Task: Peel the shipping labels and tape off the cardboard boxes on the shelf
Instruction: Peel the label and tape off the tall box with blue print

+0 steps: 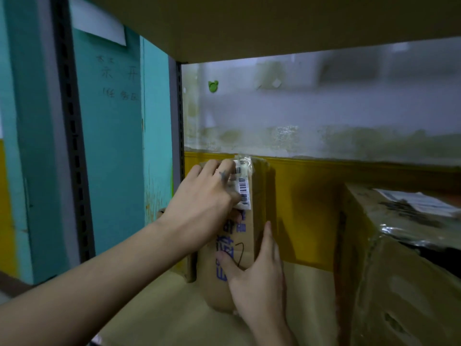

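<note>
A narrow cardboard box (245, 245) with blue print stands upright at the back left of the shelf. A white barcode label (244, 188) covers its upper front, with crumpled clear tape (243, 162) at the top edge. My left hand (207, 203) lies over the box's upper left, fingers pinched on the label's left side. My right hand (257, 275) grips the box low down, thumb on the front, fingers around the right side.
A larger cardboard box (404, 270) with shiny tape and a torn label (419, 201) stands at the right. The cardboard-lined shelf floor (162, 320) spreads in front. A dark slotted upright (72, 136) runs at the left, and another shelf board (274, 23) hangs overhead.
</note>
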### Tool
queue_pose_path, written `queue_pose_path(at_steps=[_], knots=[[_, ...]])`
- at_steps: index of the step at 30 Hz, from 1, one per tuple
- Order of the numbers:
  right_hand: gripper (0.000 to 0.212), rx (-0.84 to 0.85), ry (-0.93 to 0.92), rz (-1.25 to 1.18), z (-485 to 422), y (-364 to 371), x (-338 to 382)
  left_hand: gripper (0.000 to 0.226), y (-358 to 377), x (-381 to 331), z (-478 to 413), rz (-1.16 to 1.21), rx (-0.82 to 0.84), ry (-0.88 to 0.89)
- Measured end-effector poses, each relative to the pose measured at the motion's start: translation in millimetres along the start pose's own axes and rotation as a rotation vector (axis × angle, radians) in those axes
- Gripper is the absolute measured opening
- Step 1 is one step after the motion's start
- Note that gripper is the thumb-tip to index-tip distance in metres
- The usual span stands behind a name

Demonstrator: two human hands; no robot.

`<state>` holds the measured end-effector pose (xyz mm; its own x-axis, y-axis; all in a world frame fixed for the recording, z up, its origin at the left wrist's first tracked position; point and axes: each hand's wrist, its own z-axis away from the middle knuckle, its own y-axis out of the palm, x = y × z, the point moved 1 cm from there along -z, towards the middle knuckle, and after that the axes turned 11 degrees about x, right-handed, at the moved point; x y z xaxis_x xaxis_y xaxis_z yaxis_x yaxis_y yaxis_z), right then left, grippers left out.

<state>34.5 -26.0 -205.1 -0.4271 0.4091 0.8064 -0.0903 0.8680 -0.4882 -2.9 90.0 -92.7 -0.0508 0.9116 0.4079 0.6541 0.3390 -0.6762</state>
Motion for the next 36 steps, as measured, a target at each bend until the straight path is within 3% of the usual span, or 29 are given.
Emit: queue_pose_path(at_steps=[3, 8, 10, 14, 24, 29, 36], knots=[[0.113, -0.024, -0.010, 0.053, 4.7, -7.1, 11.7, 0.019, -3.4, 7.8, -0.6, 0.202, 0.012, -0.045], [0.107, 0.033, -0.007, 0.267, 3.2, -25.6, 26.8, 0.024, 0.4, 26.1, -8.7, 0.533, 0.250, -0.163], [0.104, 0.047, -0.002, 0.307, 2.2, -29.6, 31.9, 0.024, 3.3, 27.6, -9.3, 0.601, 0.261, -0.211], [0.107, 0.011, -0.068, 0.330, -4.6, -30.2, 47.5, 0.035, -1.1, 19.0, -10.5, 0.540, 0.224, -0.231], [0.103, 0.026, -0.110, 0.290, -42.3, -32.2, 63.8, 0.018, 1.2, 23.5, -9.0, 0.557, 0.166, -0.167], [0.103, 0.015, -0.117, 0.256, -42.6, -28.4, 56.6, 0.028, 3.9, 24.1, -8.9, 0.595, 0.110, -0.136], [0.106, -0.003, -0.112, 0.235, -43.1, -29.2, 51.3, 0.020, 8.5, 31.4, -14.9, 0.679, 0.046, -0.108]])
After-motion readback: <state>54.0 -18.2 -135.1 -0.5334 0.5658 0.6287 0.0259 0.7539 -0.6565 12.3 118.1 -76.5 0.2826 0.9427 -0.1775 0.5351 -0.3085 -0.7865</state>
